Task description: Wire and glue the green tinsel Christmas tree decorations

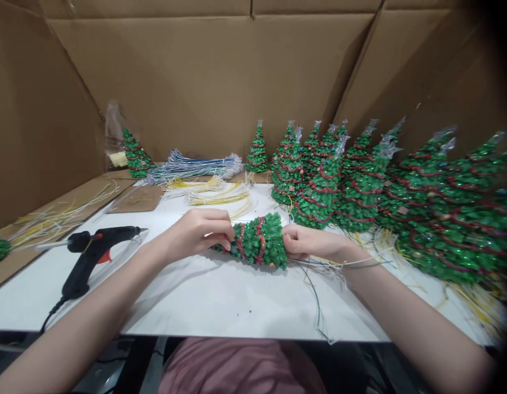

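Observation:
A small green Christmas tree [259, 242] with red garland lies on its side on the white tabletop [187, 306]. My left hand [202, 232] is closed around its narrow upper part, toward the left. At the base end on the right, my right hand [298, 241] has its fingers curled against the underside. Thin white, yellow and green wires [319, 264] trail out rightward from beneath my right hand. What my right fingertips pinch inside the base is hidden.
A black glue gun [95, 254] with an orange trigger lies at left. Bundles of blue-white wires [196, 166] and yellow wires [220, 194] lie at the back. Several upright decorated trees [322, 186] crowd the right side. Cardboard walls [187, 82] enclose the table.

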### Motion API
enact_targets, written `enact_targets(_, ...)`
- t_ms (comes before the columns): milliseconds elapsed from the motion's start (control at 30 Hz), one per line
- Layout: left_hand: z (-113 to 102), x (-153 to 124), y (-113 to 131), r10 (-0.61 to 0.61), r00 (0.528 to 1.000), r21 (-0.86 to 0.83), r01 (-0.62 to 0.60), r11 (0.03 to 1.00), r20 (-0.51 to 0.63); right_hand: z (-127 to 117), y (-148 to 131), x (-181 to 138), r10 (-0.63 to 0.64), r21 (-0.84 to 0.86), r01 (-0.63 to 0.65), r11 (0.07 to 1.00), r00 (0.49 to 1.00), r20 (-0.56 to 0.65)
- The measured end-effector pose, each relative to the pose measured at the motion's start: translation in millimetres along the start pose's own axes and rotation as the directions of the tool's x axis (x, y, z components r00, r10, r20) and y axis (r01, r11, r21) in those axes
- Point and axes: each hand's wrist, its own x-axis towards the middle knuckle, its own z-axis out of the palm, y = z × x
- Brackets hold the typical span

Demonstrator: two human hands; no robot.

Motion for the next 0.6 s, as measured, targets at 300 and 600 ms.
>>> enact_targets(300, -1.1, 2.9, 2.8, 0.045, 0.998, 0.091, -0.049, 0.995, 0.04, 0.0, -0.2, 2.1, -0.022, 0.117, 0.024, 0.993, 1.0, -0.012)
enact_targets(600, -2.1, 9.8, 7.9, 0.098, 0.99, 0.224, -0.119, 0.967, 0.105, -2.1, 0.4, 2.6, -0.026, 0.101, 0.029, 0.995, 0.999, -0.025)
